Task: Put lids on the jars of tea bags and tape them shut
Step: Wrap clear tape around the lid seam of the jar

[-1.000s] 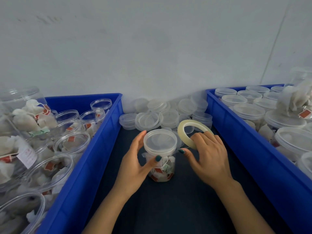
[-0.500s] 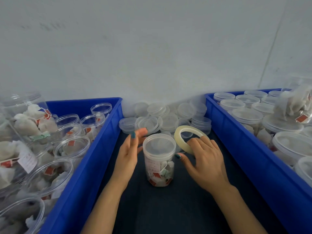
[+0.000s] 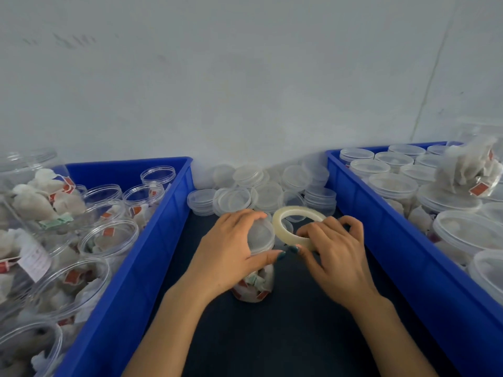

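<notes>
A clear jar of tea bags stands on the dark table between two blue crates, with a translucent lid on top. My left hand wraps over the lid and the jar's upper part, thumb across its front. My right hand holds a roll of clear tape just right of the lid, fingers curled round the roll's near side. The thumbs nearly meet at the jar's rim. Whether a tape strip reaches the jar is not visible.
The left blue crate holds several open jars of tea bags. The right blue crate holds several lidded jars. Loose lids are piled against the wall behind the jar.
My left hand has moved from the jar's left side onto its lid and upper part. My right hand with the tape roll has stayed beside the jar.
</notes>
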Demonstrator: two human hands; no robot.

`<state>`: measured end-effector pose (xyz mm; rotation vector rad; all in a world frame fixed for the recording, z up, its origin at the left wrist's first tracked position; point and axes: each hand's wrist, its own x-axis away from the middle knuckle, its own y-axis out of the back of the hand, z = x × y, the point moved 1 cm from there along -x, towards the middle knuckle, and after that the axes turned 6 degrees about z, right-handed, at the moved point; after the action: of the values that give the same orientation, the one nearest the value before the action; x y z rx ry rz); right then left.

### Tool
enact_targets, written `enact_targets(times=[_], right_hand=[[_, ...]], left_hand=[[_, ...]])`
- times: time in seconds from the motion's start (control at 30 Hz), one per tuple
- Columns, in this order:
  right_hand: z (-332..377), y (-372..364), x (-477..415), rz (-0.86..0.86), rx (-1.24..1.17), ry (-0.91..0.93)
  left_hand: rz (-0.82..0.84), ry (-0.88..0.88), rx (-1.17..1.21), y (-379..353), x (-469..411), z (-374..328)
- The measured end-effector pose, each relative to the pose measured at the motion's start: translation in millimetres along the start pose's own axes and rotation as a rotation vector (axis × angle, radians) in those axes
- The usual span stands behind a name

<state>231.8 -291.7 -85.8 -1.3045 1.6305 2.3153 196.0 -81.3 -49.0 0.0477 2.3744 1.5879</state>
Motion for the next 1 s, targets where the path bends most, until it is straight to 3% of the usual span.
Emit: enact_targets(times=[0.2, 0.37, 0.7, 0.87, 1.0], right_hand=[[8.9, -1.2, -1.7, -0.099, 0.078, -0.084], [15.3, -5.1, -2.1, -0.071, 0.07, -0.135], [18.4, 0.5, -4.1, 0.091, 0.013, -0.098], [12.8, 4.5, -1.9, 0.125, -0.031, -0.084], [8.2, 5.3, -0.4, 0.106, 0.006, -0.08]], left_hand=[[0.078, -0.054, 0.169, 6.1, 2.8, 7.9], [0.093, -0.057, 0.245, 5.9, 0.6, 7.2], [0.037, -0.057, 0.15, 5.6, -4.9, -5.2], [-0.024, -0.047, -0.054, 13.4, -1.2, -7.8], [0.056, -0.014, 0.069, 19.0, -1.5, -1.3]])
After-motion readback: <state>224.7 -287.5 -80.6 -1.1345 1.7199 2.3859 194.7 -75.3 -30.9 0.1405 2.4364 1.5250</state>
